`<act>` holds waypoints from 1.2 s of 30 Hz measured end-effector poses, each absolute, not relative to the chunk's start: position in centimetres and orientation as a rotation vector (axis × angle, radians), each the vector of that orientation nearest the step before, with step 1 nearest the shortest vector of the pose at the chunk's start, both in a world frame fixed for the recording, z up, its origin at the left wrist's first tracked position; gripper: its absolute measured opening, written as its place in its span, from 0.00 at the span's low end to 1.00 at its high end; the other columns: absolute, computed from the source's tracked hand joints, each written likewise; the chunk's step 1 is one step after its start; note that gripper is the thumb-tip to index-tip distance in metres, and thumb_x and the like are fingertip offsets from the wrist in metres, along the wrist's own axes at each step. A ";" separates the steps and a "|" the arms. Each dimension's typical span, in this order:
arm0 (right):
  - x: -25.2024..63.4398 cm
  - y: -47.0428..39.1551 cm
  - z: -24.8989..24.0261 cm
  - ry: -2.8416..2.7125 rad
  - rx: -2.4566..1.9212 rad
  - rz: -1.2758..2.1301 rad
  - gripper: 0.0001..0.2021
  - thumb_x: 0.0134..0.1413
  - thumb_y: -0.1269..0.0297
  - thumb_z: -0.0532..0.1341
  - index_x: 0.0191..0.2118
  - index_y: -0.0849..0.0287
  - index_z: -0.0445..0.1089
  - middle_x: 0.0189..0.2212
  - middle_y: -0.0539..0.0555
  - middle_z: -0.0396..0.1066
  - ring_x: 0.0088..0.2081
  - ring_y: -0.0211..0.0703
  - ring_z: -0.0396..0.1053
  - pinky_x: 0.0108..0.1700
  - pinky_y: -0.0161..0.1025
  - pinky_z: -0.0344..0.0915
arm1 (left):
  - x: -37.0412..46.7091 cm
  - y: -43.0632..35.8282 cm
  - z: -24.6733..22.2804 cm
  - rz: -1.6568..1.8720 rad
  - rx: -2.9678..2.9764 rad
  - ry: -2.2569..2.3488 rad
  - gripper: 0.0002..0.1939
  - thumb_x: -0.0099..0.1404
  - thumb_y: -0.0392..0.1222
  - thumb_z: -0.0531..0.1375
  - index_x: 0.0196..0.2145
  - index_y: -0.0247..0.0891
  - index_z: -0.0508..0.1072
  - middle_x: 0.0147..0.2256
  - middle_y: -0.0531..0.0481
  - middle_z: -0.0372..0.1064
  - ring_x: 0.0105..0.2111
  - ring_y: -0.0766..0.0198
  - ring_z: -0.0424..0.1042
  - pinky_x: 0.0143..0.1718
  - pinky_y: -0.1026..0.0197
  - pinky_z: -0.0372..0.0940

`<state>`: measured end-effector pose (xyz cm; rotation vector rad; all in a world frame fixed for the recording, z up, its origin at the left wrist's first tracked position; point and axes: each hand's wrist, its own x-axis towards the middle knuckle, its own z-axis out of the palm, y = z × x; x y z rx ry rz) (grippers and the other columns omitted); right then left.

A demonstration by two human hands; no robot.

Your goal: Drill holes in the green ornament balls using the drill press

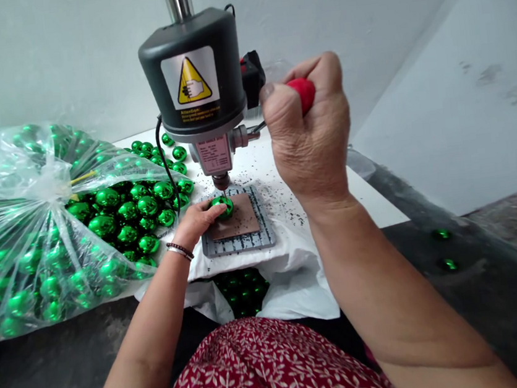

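Observation:
My left hand (197, 220) grips a shiny green ball (222, 207) and holds it on a brown board (238, 220). The board lies on the slotted grey base plate (266, 233) of a bench drill press (193, 70). Just above the ball is the drill chuck (221, 181), with a thin bit pointing down at it; whether the bit touches cannot be made out. High on the right, my right hand (310, 132) is wrapped round the red knob (304, 94) of the drill's feed lever.
A big clear plastic bag (29, 189) full of green balls fills the left side, with loose balls (148, 206) spilling beside it. Dark shavings dot the white table (280, 185). Below its front edge, a white bag (292, 283) holds more balls. Some balls (448, 264) lie on the floor.

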<state>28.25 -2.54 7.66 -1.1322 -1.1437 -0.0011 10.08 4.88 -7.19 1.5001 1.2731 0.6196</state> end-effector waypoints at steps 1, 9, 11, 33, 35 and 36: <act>28.2 -2.6 7.7 -1.150 -1.138 -0.006 0.12 0.61 0.58 0.56 0.33 0.61 0.54 0.27 0.41 0.53 0.27 0.18 0.53 0.36 0.22 0.57 | 10.0 4.9 -7.2 0.610 1.507 1.278 0.31 0.53 0.56 0.67 0.50 0.35 0.80 0.28 0.51 0.74 0.25 0.69 0.61 0.30 0.63 0.55; 28.0 -3.0 8.2 -1.142 -1.214 0.029 0.09 0.59 0.67 0.58 0.33 0.61 0.54 0.26 0.41 0.52 0.27 0.18 0.52 0.34 0.22 0.55 | 11.6 3.3 -5.9 0.573 1.780 1.341 0.35 0.52 0.48 0.70 0.58 0.37 0.75 0.46 0.48 0.79 0.41 0.58 0.74 0.48 0.58 0.67; 28.0 -3.0 8.1 -1.134 -1.205 0.022 0.09 0.59 0.65 0.57 0.33 0.62 0.55 0.27 0.41 0.53 0.27 0.18 0.52 0.35 0.22 0.55 | 12.0 2.6 -5.6 0.559 1.858 1.367 0.35 0.54 0.46 0.69 0.59 0.37 0.73 0.47 0.47 0.78 0.41 0.57 0.75 0.48 0.57 0.67; 29.7 -4.1 6.7 -1.227 -1.372 -0.200 0.12 0.54 0.54 0.58 0.31 0.60 0.64 0.26 0.45 0.66 0.27 0.26 0.61 0.32 0.30 0.59 | 12.1 1.8 -7.4 0.599 1.914 1.365 0.33 0.57 0.47 0.68 0.60 0.43 0.72 0.56 0.47 0.75 0.54 0.52 0.74 0.57 0.55 0.65; 29.7 -4.3 6.4 -1.223 -1.387 -0.209 0.12 0.52 0.54 0.58 0.31 0.60 0.65 0.26 0.46 0.67 0.27 0.27 0.62 0.32 0.31 0.60 | 12.0 1.8 -7.5 0.591 1.917 1.354 0.33 0.57 0.48 0.68 0.60 0.44 0.72 0.54 0.47 0.76 0.52 0.51 0.75 0.55 0.54 0.66; 29.7 -4.5 6.3 -1.224 -1.394 -0.215 0.12 0.52 0.54 0.58 0.31 0.60 0.66 0.26 0.46 0.67 0.27 0.27 0.62 0.32 0.31 0.60 | 12.0 1.9 -7.5 0.586 1.920 1.345 0.32 0.57 0.49 0.68 0.59 0.44 0.72 0.53 0.47 0.77 0.51 0.51 0.75 0.54 0.54 0.67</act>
